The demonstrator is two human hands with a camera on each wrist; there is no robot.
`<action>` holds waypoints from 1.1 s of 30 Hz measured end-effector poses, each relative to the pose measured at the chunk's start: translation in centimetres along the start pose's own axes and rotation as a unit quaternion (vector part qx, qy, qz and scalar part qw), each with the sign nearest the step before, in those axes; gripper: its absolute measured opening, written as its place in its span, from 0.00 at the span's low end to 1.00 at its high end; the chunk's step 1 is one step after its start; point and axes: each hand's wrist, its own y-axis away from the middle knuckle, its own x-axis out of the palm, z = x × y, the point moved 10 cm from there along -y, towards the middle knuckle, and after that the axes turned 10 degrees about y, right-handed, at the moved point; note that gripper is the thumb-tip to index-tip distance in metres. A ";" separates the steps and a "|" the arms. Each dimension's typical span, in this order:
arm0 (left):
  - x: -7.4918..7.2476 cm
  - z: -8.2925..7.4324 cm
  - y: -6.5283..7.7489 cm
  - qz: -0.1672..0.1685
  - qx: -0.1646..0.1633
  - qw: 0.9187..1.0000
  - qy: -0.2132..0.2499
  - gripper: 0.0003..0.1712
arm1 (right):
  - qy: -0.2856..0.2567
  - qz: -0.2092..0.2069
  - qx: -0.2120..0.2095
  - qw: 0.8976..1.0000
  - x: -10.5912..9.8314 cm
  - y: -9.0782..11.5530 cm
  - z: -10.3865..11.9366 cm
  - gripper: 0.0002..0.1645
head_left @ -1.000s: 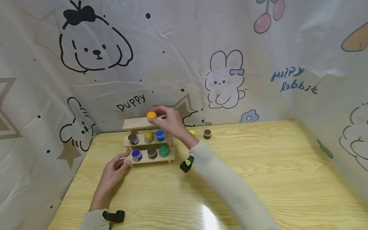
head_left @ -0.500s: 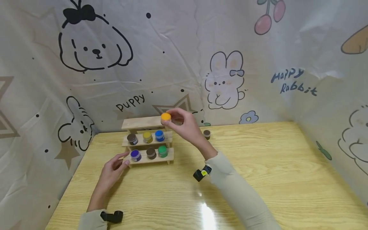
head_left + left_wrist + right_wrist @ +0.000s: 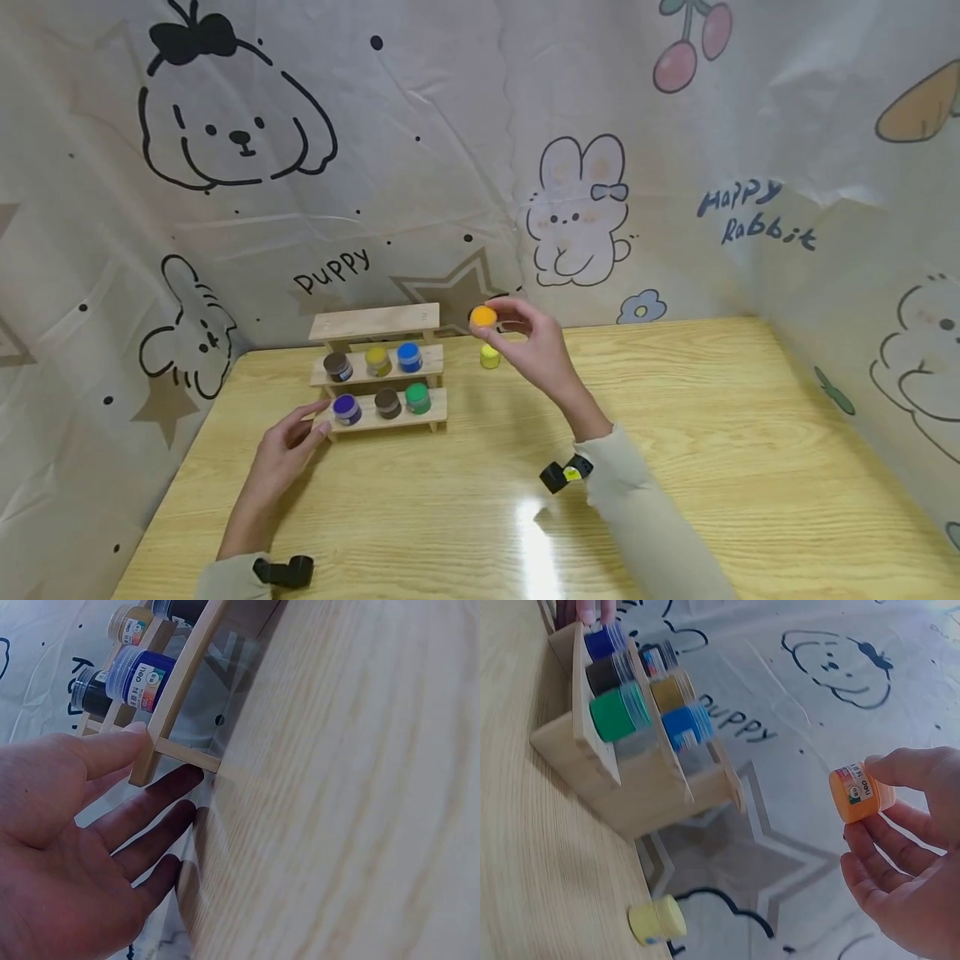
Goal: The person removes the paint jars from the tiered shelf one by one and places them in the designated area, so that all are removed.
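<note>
My right hand (image 3: 542,350) holds an orange paint jar (image 3: 483,317) in the air, right of the wooden rack's top shelf (image 3: 375,322). In the right wrist view, thumb and fingertips pinch the jar (image 3: 855,796) by one end, its label showing. My left hand (image 3: 281,454) grips the left end of the bottom shelf between thumb and index finger; its other fingers (image 3: 154,832) stretch out below. Along the bottom shelf stand a purple jar (image 3: 347,408), a dark brown jar (image 3: 387,403) and a green jar (image 3: 417,397).
On the middle shelf are a dark jar (image 3: 337,367), a mustard jar (image 3: 378,361) and a blue jar (image 3: 409,357). A yellow jar (image 3: 490,357) stands on the wooden table (image 3: 675,417), right of the rack. A cartoon-printed sheet (image 3: 435,183) hangs behind.
My right hand has carried the orange jar rightward, from over the top shelf to beyond the rack's right end. It now hides the dark jar on the table. The left hand stays at the rack.
</note>
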 end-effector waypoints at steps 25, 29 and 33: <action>-0.1 0.2 0.3 0.000 0.007 1.000 0.001 0.27 | 0.042 -0.069 0.099 0.992 -8.5 1.8 -5.1 0.24; -0.3 -0.1 0.2 0.002 0.012 1.000 0.002 0.26 | 0.041 -0.076 0.128 0.988 -8.9 2.1 -8.6 0.26; -0.2 -0.2 0.1 0.004 0.012 1.000 0.009 0.26 | 0.051 -0.079 0.151 0.984 -9.2 2.4 -12.5 0.27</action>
